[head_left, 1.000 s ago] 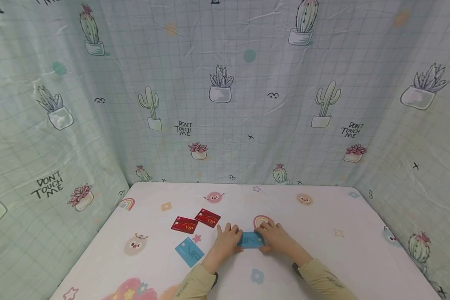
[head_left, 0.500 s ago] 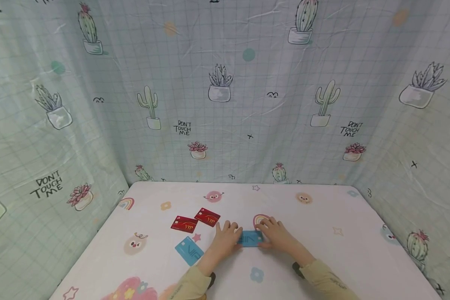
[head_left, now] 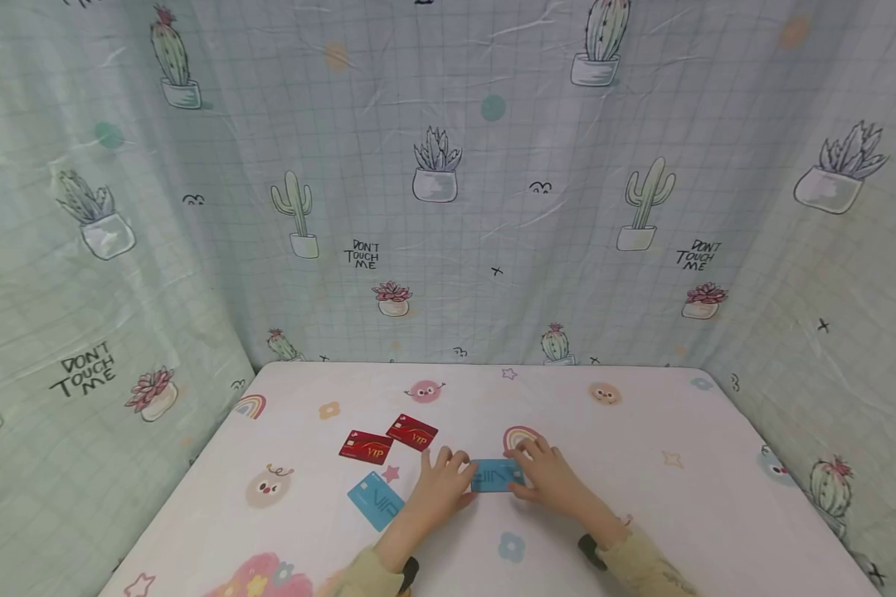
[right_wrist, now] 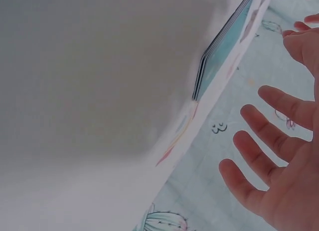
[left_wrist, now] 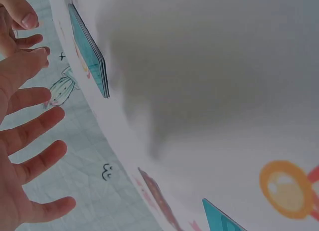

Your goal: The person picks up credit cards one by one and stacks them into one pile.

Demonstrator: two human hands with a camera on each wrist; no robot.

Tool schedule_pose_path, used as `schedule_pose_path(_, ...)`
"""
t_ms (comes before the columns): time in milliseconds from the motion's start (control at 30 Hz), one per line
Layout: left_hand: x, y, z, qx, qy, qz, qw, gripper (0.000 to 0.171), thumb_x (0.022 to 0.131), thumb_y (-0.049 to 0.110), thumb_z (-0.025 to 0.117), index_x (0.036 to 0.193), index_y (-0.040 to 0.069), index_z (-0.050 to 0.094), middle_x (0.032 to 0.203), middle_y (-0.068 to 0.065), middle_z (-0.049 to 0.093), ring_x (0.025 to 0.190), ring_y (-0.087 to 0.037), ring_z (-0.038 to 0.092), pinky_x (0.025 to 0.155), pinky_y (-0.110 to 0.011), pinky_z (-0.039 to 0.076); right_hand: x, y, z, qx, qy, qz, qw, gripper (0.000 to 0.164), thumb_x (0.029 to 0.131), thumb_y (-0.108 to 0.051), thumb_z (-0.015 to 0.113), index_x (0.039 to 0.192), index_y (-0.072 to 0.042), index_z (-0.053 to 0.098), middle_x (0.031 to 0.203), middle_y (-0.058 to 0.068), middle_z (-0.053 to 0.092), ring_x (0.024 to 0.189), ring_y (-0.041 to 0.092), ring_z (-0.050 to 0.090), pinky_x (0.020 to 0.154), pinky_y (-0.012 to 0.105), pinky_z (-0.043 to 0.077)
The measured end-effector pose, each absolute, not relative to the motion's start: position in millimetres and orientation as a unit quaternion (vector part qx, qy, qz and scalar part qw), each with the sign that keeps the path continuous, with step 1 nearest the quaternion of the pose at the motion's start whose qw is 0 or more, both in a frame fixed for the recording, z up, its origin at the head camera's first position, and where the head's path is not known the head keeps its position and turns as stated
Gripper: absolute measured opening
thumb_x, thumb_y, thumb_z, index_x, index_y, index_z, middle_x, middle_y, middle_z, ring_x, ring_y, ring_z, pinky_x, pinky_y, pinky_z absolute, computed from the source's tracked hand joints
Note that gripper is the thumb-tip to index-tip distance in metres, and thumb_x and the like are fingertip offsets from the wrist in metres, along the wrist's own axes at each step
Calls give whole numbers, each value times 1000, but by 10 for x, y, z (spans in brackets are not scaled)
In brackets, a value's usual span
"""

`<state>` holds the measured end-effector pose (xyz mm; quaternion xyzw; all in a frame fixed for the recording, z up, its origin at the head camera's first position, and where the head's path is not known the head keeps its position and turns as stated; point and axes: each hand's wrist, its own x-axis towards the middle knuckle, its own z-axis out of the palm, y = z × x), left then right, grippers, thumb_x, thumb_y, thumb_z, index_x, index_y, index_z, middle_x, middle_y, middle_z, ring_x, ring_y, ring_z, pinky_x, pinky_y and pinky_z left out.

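A small, neat stack of blue VIP cards (head_left: 495,475) lies flat near the middle of the table; the left wrist view shows its layered edges (left_wrist: 103,74). My left hand (head_left: 442,489) is just left of the stack, its fingers spread and apart from it. On the other side, my right hand (head_left: 551,478) is at the stack's right end with fingers spread; in the right wrist view its fingers (right_wrist: 254,156) hold nothing. Left of my left hand lies a single blue VIP card (head_left: 376,500), with red VIP cards (head_left: 366,447) (head_left: 412,432) behind it.
The white table (head_left: 642,464) has a printed cover of stars, flowers and rainbows. A cactus-patterned curtain (head_left: 448,249) stands behind the table and along both sides. The table's far edge runs along the curtain's foot.
My left hand has drawn back a little left from the card stack, baring its left end. My right hand stays close to the right end. The loose cards have not moved.
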<state>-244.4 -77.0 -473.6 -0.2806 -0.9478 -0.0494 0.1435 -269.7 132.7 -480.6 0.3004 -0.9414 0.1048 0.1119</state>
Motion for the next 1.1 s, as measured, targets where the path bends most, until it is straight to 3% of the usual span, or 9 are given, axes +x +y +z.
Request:
schedule_pose_path(400,-2325,-927,-4607,-275,-953,-18,125,40,78,35,66,114,20,58,110,1,57,103,-20,46,94,-53,36,-2572,1183,-4766,300,-939,111,127,41,75,-32,67,110,-12,58,101,3,52,92,19,46,72,37,43)
schedule_pose_path(867,-2154,-1301,-4644,-298,-947,-23,122,33,80,32,64,111,21,60,105,4,57,101,-17,45,93,-51,39,-2400,903,-4695,317,-933,82,147,39,76,-33,65,108,-13,58,102,3,54,89,17,46,70,35,44)
schedule_pose_path(1100,-2111,-1520,-4667,-334,-926,-11,175,33,79,28,66,110,20,59,105,5,55,101,-17,43,89,-49,41,-2363,737,-4657,322,-934,75,132,38,78,-35,62,111,-16,58,105,-1,55,89,15,45,73,33,45)
